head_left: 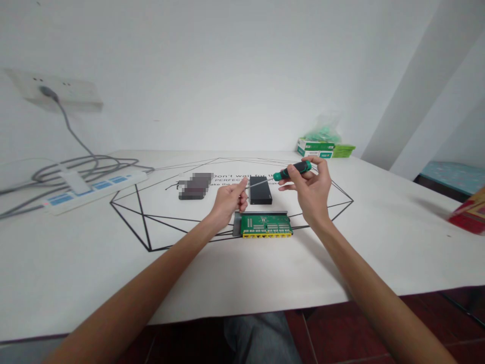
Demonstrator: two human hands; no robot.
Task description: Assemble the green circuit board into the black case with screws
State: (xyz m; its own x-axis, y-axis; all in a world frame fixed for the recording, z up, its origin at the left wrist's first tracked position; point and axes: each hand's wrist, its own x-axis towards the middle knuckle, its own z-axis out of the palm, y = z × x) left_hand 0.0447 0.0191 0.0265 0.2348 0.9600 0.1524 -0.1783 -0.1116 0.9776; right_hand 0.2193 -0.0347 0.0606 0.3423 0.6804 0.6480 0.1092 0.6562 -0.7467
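- Two bare hands are raised above the green circuit board [266,224], which lies flat on the white table [76,263] and serves as the landmark here.
- Right hand [311,191], above and just right of the board, is clenched around the green-and-black handle of a screwdriver [291,172]; the tool lies nearly level, its metal shaft pointing left.
- Left hand [229,200], above and just left of the board, pinches the tip end of the shaft between thumb and fingertips; whether anything small sits at the tip cannot be told.
- Black flat case [260,190] lies on the table just behind the board, under the screwdriver shaft.
- Dark blurred object [195,185] rests behind and left of the board.
- White power strip [94,188] with grey cables lies well left of the board, near the wall.
- Green-and-white box [322,148] stands well behind and right of the board, at the table's far edge.
- Red box [470,212] sits far right of the board.
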